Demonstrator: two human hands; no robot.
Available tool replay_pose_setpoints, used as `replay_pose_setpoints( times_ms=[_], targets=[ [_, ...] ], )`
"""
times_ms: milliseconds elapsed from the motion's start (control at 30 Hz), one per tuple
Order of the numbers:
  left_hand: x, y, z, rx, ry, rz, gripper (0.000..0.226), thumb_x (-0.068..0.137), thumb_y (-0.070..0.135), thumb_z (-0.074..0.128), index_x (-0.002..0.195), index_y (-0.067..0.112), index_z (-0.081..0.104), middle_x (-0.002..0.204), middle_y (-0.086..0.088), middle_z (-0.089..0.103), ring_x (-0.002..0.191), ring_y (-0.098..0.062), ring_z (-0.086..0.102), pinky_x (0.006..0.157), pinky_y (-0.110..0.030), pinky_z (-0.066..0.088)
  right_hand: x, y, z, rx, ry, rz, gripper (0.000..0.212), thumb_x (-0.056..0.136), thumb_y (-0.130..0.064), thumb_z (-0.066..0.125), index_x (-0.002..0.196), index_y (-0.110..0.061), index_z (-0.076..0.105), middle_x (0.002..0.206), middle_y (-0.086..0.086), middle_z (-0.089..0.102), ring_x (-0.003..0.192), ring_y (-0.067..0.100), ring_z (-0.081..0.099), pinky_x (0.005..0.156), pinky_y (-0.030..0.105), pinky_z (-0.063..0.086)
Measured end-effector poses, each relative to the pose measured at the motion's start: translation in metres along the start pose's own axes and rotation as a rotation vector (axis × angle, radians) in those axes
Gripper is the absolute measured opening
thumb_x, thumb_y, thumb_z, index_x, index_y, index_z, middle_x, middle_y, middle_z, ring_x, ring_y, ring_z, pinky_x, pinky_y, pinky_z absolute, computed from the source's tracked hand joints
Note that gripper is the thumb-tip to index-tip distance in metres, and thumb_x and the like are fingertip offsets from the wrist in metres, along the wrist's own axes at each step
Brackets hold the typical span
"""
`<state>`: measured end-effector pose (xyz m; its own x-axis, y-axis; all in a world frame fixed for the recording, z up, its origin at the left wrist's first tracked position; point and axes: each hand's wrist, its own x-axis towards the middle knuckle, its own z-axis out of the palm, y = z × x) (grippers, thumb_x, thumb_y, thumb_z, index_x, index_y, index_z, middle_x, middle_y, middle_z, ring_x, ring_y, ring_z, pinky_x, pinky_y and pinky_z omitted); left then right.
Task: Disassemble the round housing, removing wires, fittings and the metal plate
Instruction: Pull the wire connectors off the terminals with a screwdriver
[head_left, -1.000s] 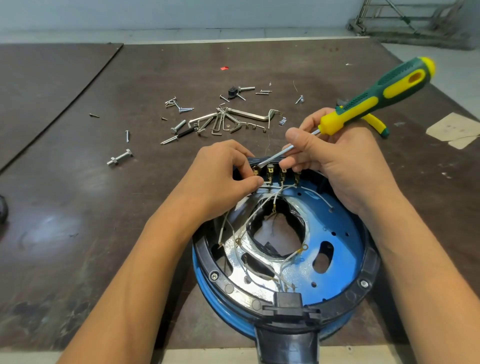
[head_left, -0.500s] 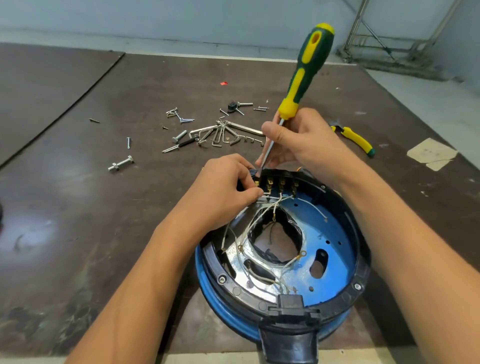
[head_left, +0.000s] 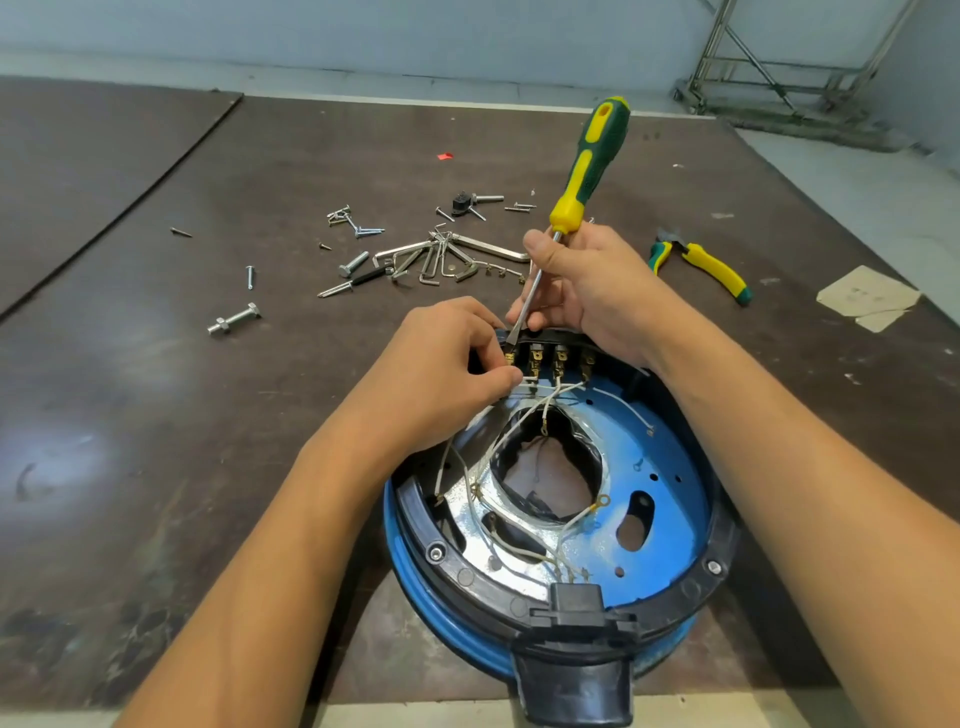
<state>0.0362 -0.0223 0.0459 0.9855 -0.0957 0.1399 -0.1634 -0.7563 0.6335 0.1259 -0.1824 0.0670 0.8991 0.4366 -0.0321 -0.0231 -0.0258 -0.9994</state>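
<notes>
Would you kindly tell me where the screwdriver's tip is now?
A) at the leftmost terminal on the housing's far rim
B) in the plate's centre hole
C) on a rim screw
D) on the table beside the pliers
A: the right hand holds the screwdriver with its tip down at the leftmost terminal, next to the left hand, which pinches a wire there.

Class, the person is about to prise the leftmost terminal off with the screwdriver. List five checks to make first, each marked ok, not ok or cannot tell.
1. Tip of the screwdriver on the leftmost terminal: ok.
2. Firm grip of the right hand on the screwdriver shaft: ok.
3. Pinch of the left hand on the white wire at that terminal: ok.
4. Terminal loose enough to lift: cannot tell.
5. Spare tool, the pliers, close by on the table: ok.
</notes>
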Motion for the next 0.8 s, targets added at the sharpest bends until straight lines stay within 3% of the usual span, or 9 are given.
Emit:
replay_pose_setpoints(
  times_ms=[167, 300, 433, 700, 800],
  targets=[
    [-0.001, 0.001, 0.000, -0.003, 0.001, 0.007, 0.021, 0.087, 0.027, 0.077, 0.068, 0.017, 0.073, 0.114, 0.010, 0.063, 0.096, -0.003, 0.060, 0.075, -0.003, 0.036, 0.000, -0.001, 0.001, 0.027, 0.033, 0.059, 0.021, 0.109, -0.018, 0.051, 0.090, -0.013, 0.042, 0.067, 0.005, 0.055, 0.060, 0.024, 0.073, 0.048, 0.023, 0.053],
    [-0.001, 0.001, 0.000, -0.006, -0.003, 0.015, 0.021, 0.087, 0.027, 0.077, 0.068, 0.018, 0.072, 0.114, 0.010, 0.063, 0.096, -0.002, 0.060, 0.076, -0.005, 0.037, 0.002, 0.000, 0.001, 0.026, 0.055, 0.068, 0.021, 0.107, -0.018, 0.054, 0.090, -0.012, 0.044, 0.059, 0.002, 0.058, 0.060, 0.025, 0.073, 0.048, 0.024, 0.054],
    [-0.001, 0.001, -0.001, 0.001, 0.007, 0.023, 0.023, 0.087, 0.026, 0.077, 0.066, 0.020, 0.070, 0.112, 0.010, 0.063, 0.094, 0.001, 0.059, 0.070, -0.002, 0.037, -0.001, 0.005, 0.001, 0.005, 0.067, -0.018, 0.019, 0.108, -0.019, 0.054, 0.093, -0.012, 0.045, 0.055, 0.001, 0.064, 0.062, 0.027, 0.074, 0.049, 0.025, 0.055],
    [-0.002, 0.002, -0.001, 0.003, 0.007, 0.020, 0.023, 0.087, 0.026, 0.076, 0.066, 0.018, 0.070, 0.113, 0.010, 0.062, 0.095, 0.001, 0.058, 0.071, -0.002, 0.036, -0.008, 0.010, -0.001, 0.007, 0.082, -0.201, 0.018, 0.108, -0.015, 0.052, 0.092, -0.014, 0.044, 0.073, 0.009, 0.056, 0.061, 0.028, 0.073, 0.051, 0.029, 0.054],
    [-0.002, 0.002, -0.001, 0.000, 0.002, 0.019, 0.023, 0.087, 0.025, 0.075, 0.066, 0.018, 0.070, 0.114, 0.009, 0.062, 0.096, -0.001, 0.058, 0.073, -0.003, 0.036, -0.009, 0.011, -0.002, -0.005, 0.067, -0.219, 0.019, 0.108, -0.014, 0.052, 0.091, -0.014, 0.044, 0.067, 0.001, 0.059, 0.062, 0.028, 0.072, 0.051, 0.030, 0.054]
  ],
)
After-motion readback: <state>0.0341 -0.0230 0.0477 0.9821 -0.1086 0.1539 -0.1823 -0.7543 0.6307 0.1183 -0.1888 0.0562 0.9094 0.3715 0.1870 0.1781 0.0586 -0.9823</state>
